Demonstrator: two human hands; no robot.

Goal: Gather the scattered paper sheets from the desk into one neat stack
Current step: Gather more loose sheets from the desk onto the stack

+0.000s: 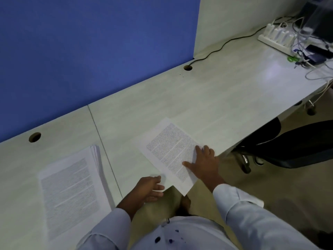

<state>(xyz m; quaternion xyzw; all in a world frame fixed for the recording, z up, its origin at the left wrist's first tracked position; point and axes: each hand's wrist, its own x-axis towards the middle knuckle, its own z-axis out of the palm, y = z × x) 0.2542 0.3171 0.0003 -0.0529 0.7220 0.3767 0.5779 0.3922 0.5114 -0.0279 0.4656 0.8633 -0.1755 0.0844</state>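
The right hand (205, 162) lies flat and spread wide on the near right part of a loose printed sheet (170, 154), just right of the frame's centre. It grips nothing; the fingers press down on the paper, which looks like a way to pin it and slide it over the desk (207, 98) rather than lift it. The sheet lies askew, and its near corner juts past the desk's front edge, perhaps so that it can be pinched from beneath. The left hand (149, 188) is below and left of it, at the desk edge, fingers half open and holding nothing. They point toward that overhanging corner and are close to it; whether they touch it cannot be told.

In the lower left of the frame lies the paper stack (72, 188), several printed sheets with their far edges slightly fanned, well apart from the loose sheet. That is probably where this sheet belongs.

Toward the upper right, well clear of the work, a power strip (275, 37) and tangled cables sit on the desk. A black chair (295, 145) stands at the right.
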